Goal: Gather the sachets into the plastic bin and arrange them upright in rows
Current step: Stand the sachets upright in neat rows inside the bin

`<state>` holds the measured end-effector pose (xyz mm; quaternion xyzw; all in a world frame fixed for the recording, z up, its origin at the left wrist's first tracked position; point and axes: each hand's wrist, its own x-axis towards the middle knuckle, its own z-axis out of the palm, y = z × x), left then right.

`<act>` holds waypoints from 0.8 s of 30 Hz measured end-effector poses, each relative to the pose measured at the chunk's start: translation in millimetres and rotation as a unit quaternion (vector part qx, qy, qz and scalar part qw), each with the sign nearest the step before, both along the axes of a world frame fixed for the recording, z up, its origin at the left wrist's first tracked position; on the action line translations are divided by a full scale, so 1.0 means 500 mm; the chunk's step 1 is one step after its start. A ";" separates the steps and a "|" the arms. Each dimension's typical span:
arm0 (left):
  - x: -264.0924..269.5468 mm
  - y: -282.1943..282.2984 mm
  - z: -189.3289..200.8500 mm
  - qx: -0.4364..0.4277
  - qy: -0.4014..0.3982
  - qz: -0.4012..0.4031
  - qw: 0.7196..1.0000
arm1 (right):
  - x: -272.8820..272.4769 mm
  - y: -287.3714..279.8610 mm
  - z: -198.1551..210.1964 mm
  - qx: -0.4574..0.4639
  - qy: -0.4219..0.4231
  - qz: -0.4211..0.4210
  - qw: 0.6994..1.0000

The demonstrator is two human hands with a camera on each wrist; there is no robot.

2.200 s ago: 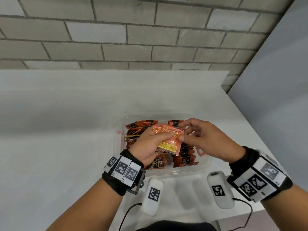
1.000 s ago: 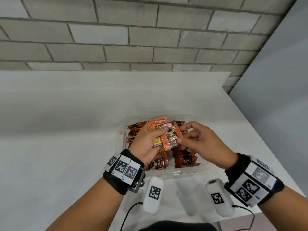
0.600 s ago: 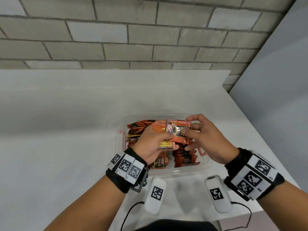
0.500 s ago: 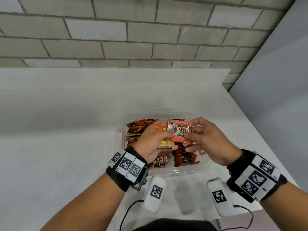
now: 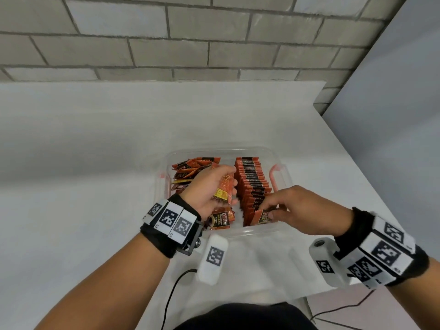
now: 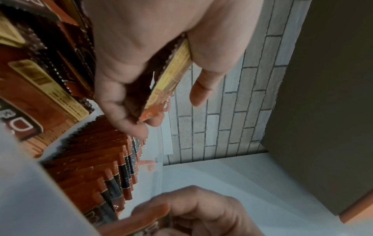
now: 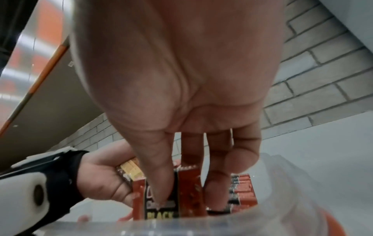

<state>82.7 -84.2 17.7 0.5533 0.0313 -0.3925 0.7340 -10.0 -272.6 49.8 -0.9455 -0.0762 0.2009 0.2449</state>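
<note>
Right hand [image 5: 297, 210] now pinches one sachet [image 5: 263, 216] into the row [image 5: 253, 184]; left hand [image 5: 209, 186] still grips a bunch [image 5: 225, 190].

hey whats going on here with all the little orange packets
A person is sorting coffee sachets into a clear plastic bin. The right hand pinches one sachet at the near end of the upright row on the bin's right side. The left hand holds a small bunch of sachets above the bin. The loose pile on the left side is not yet in a row.
</note>
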 end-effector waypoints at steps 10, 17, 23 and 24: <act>-0.005 0.002 0.002 -0.011 -0.004 0.006 1.000 | -0.005 0.020 -0.050 -0.158 -0.065 0.035 0.985; -0.007 -0.003 -0.001 -0.007 -0.008 0.008 1.000 | 0.008 0.014 -0.043 -0.180 -0.046 0.045 0.982; -0.009 -0.007 -0.003 -0.006 -0.003 0.009 1.000 | 0.022 0.020 -0.037 -0.191 -0.038 0.073 0.978; -0.010 -0.007 -0.003 -0.005 -0.002 0.010 1.000 | 0.023 0.021 -0.036 -0.191 -0.036 0.075 0.978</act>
